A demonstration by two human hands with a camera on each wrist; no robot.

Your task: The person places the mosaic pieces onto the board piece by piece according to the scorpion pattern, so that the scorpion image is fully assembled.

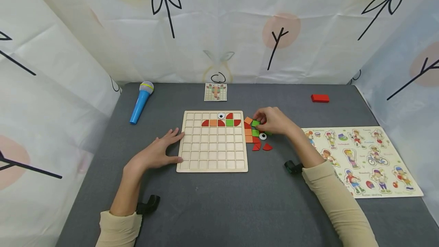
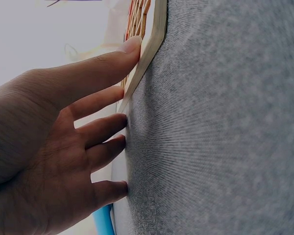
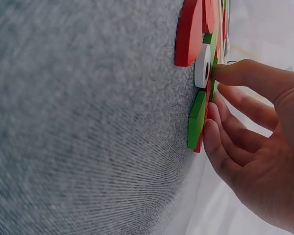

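A wooden grid board [image 1: 212,151] lies flat, with red, orange and green tiles and an eye tile [image 1: 221,116] set in its upper rows. My left hand [image 1: 154,155] rests at the board's left edge, fingers spread, with thumb and index fingertips touching the rim. To the right of the board my right hand [image 1: 276,121] pinches a green square tile [image 1: 255,123] at the top of a loose pile. In the right wrist view, the thumb presses close beside a white eye tile [image 3: 202,66]; a green tile [image 3: 197,120] lies under the curled fingers.
Loose orange tiles [image 1: 248,139] and red quarter-round tiles [image 1: 267,147] lie beside the board. A small pattern card [image 1: 215,92] is behind it. A blue toy microphone [image 1: 140,104] lies back left, a red block [image 1: 320,98] back right, and a picture board [image 1: 374,163] at the right.
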